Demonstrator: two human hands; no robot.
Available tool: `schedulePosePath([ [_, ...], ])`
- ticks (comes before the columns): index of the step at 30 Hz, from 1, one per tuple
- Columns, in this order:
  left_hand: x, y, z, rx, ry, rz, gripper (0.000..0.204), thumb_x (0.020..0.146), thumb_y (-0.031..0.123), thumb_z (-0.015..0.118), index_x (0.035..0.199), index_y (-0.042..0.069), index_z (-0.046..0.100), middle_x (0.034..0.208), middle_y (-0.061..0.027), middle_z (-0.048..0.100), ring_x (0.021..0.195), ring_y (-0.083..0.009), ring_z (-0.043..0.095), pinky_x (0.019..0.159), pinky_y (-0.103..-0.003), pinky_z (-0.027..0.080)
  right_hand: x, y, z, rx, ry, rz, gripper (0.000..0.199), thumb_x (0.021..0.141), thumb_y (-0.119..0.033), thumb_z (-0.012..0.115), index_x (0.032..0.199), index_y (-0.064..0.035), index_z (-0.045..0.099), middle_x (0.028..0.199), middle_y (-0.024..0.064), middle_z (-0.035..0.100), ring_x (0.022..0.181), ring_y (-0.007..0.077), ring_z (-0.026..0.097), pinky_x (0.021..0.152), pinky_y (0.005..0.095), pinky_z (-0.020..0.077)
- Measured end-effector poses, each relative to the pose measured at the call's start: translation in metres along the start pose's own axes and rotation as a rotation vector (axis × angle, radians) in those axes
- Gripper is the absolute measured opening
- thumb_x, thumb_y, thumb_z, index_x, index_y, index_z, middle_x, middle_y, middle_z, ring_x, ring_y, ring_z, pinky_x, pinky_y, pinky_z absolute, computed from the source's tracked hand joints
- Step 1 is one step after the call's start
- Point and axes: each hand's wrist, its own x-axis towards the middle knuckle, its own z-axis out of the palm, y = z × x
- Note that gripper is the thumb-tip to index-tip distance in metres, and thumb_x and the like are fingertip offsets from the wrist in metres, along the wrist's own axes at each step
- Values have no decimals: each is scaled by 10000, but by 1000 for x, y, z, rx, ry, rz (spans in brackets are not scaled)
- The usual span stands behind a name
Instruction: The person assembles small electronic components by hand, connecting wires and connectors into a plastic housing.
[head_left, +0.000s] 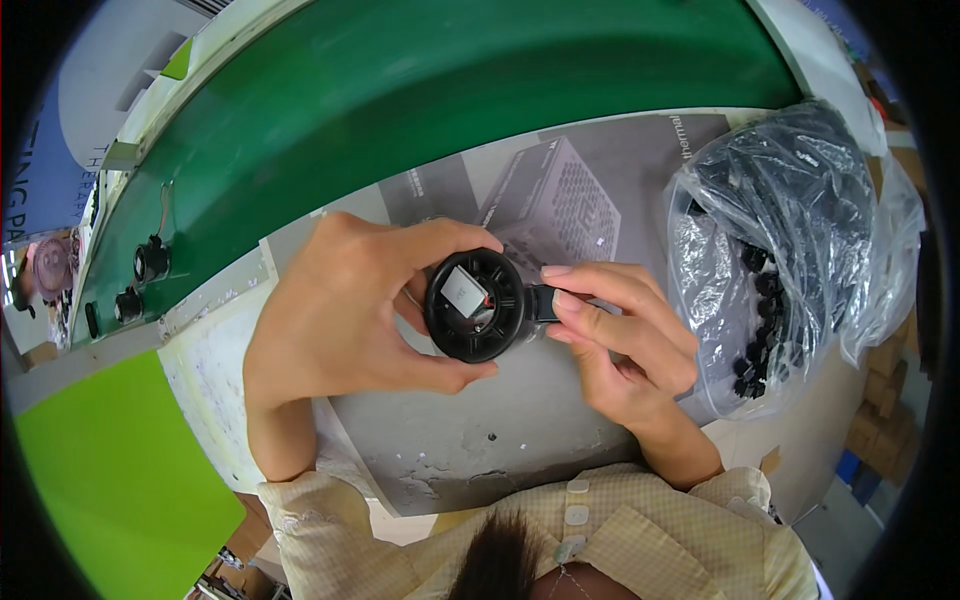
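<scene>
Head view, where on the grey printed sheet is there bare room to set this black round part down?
Bare room lies on the grey printed sheet below both hands, between the left hand and the right hand holding the black round plastic part. A smaller free patch sits above them, toward the green conveyor belt. It is crowded on the right, by the clear plastic bag of small black parts.

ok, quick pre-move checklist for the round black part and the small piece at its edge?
1. Left hand grips round black part: ok, thumb below, fingers over the top.
2. Right hand pinches small black piece: ok.
3. Piece meets the part's right edge: ok, touching; seated or not, cannot tell.
4. White square in the centre unobstructed: ok.
5. Bag of black pieces near the right hand: ok.
6. Red wire at the centre free of fingers: cannot tell.
</scene>
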Motion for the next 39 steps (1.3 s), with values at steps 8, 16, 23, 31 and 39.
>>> schedulePosePath([
  [8, -3, 15, 4, -67, 129, -68, 559, 571, 135, 880, 1082, 19, 686, 790, -100, 724, 655, -181, 732, 607, -260, 587, 3, -9, -4, -33, 20, 48, 270, 662, 163, 756, 906, 52, 723, 972, 211, 724, 842, 262, 667, 611, 289, 577],
  [16, -5, 23, 21, -21, 243, -78, 609, 516, 113, 891, 1090, 34, 703, 757, -71, 708, 601, -128, 703, 569, -222, 557, 6, -11, -11, -83, 49, -38, 282, 646, 186, 734, 897, 59, 719, 928, 224, 722, 814, 263, 648, 566, 283, 569],
  [23, -6, 25, 20, -17, 218, -22, 654, 479, 102, 905, 1097, 22, 708, 714, -51, 693, 594, -90, 693, 576, -204, 558, 3, -13, -12, 24, 61, -12, 305, 642, 179, 745, 911, 38, 714, 920, 221, 723, 804, 249, 644, 565, 283, 563],
  [31, 0, 30, 30, 71, 309, -35, 639, 553, 122, 885, 1153, 38, 681, 836, -93, 716, 653, -124, 709, 609, -234, 575, 12, -4, -22, -90, 40, 10, 375, 669, 119, 758, 1025, 7, 724, 1023, 179, 728, 936, 319, 677, 784, 357, 568],
  [39, -46, 4, -80, 206, 523, -290, 639, 670, 46, 863, 1248, -45, 606, 736, 43, 513, 625, -25, 508, 524, -166, 382, 16, -14, -71, -772, -31, 407, 239, 827, -53, 716, 1066, -50, 706, 880, 116, 697, 904, 321, 627, 827, 413, 491],
])
